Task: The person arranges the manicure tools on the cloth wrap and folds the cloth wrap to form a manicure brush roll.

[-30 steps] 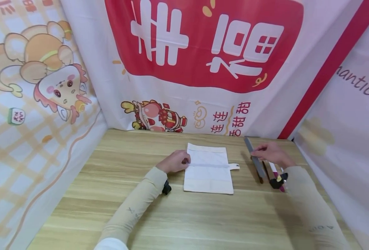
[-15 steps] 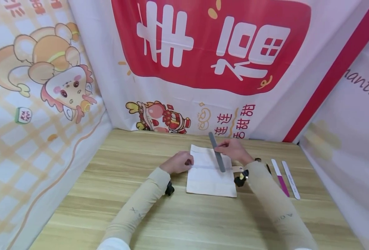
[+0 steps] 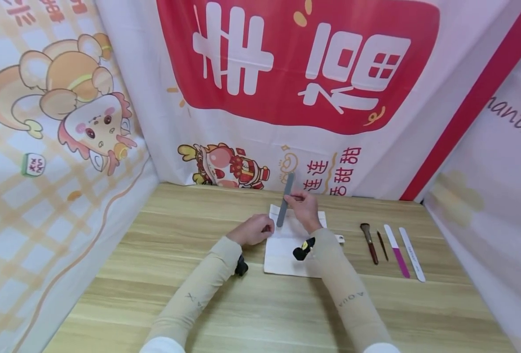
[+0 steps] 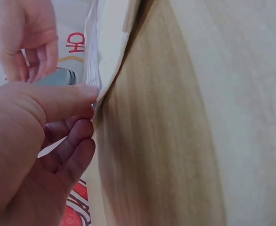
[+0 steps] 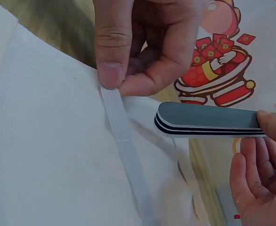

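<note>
A white cloth tool pouch (image 3: 282,257) lies unfolded on the wooden table, with a white elastic band (image 5: 121,136) running across its middle. My left hand (image 3: 253,229) pinches the band at the pouch's left edge between thumb and index finger, raising it slightly. Above the far part of the pouch, my right hand (image 3: 303,208) holds a grey nail file (image 3: 282,208) by its middle, between thumb and fingers. In the right wrist view the file's rounded, dark-striped end points toward the band and stands apart from it. The right forearm hides part of the pouch's right side.
Right of the pouch lie a makeup brush (image 3: 368,243), a thin brown stick (image 3: 382,246), a white-and-magenta file (image 3: 397,251) and a white file (image 3: 412,255). A snap strap (image 3: 340,239) juts from the pouch. Printed cloth (image 3: 225,125) walls the table's back and sides.
The right hand has lifted the grey nail file from beside the brush and carried it left over the pouch, turning it. The left hand stays at the pouch's left edge.
</note>
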Available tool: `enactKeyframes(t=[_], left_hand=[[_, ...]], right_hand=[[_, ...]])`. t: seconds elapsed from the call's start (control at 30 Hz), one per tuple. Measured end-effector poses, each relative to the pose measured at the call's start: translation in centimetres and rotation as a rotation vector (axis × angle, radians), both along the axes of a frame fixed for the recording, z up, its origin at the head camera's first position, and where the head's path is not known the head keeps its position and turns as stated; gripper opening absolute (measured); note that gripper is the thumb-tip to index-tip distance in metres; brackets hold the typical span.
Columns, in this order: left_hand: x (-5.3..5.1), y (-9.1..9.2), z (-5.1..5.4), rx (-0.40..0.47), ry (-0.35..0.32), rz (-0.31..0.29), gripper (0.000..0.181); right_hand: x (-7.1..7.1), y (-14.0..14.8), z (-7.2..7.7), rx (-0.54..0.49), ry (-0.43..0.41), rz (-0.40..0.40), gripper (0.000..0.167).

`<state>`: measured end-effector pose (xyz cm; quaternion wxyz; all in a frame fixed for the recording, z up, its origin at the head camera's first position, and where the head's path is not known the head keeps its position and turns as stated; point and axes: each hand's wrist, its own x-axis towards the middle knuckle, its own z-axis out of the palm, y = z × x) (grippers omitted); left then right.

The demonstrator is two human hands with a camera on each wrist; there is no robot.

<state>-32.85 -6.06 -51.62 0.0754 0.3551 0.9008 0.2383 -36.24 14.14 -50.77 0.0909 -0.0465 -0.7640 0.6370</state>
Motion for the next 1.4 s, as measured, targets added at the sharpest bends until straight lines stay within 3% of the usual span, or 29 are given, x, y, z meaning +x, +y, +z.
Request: enactKeyframes(t=[0.17, 0.47, 0.67, 0.9, 1.13, 1.4], left_hand=[[0.1, -0.1, -0.1, 0.020, -0.013, -0.001, 0.010], [0.0, -0.4, -0.2, 0.076, -0.048, 0.030, 0.009], [-0.1, -0.1, -0.2, 0.106, -0.043, 0.029, 0.009], [-0.2, -0.2, -0.9, 0.117, -0.045, 0.029, 0.011], [0.1, -0.4, -0.2, 0.133, -0.062, 0.038, 0.009], [0.1, -0.2, 0.0, 0.135, -0.048, 0.036, 0.011]], right_hand=[[0.0, -0.5, -1.3, -0.045, -0.001, -0.029, 0.027], [-0.3, -0.3, -2.4, -0.038, -0.118, 0.050, 0.028], [-0.2, 0.6, -2.4, 0.038, -0.207, 0.127, 0.026], [0.5, 1.1, -2.2, 0.079, -0.277, 0.218, 0.026], [1.0, 1.0, -1.7, 0.213, -0.315, 0.316, 0.022], [1.6, 1.2, -1.0, 0.136, -0.412, 0.435, 0.028]])
